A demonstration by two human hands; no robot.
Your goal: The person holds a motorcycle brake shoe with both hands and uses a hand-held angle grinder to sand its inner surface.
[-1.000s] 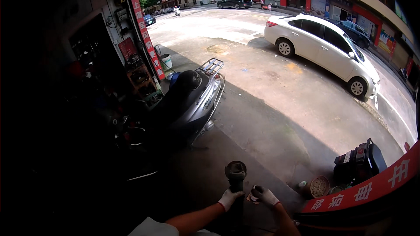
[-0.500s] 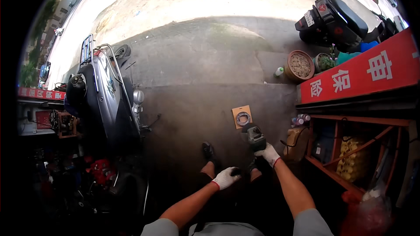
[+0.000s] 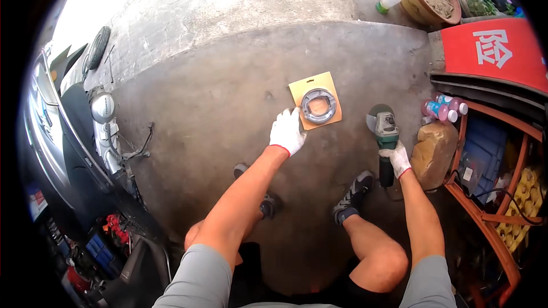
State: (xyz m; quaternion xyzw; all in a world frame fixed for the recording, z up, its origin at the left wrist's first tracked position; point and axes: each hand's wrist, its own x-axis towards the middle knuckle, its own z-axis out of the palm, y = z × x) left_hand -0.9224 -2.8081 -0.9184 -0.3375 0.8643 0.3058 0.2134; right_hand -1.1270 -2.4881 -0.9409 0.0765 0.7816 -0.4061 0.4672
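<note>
Here in the head view, the left hand, white-gloved, is right at the near-left edge of the yellow card, which lies on the concrete floor ahead of the feet. A grey metal ring sits on that card. From the left fingertips, the ring is just to the right and slightly ahead; the card's long axis runs away from the body, its far end leaning a little left. The left hand is clearly the nearer one. Back up, fingers loosely parted, thumb off to the right by the card's near corner; whether they touch it, I can't quite tell from above. The left forearm slants in from lower left, stretched ahead and rightward.

And the right hand? Well apart from the card, fingers wrapped around a green angle grinder, disc end pointing ahead, its forearm angled forward and slightly left.
</note>
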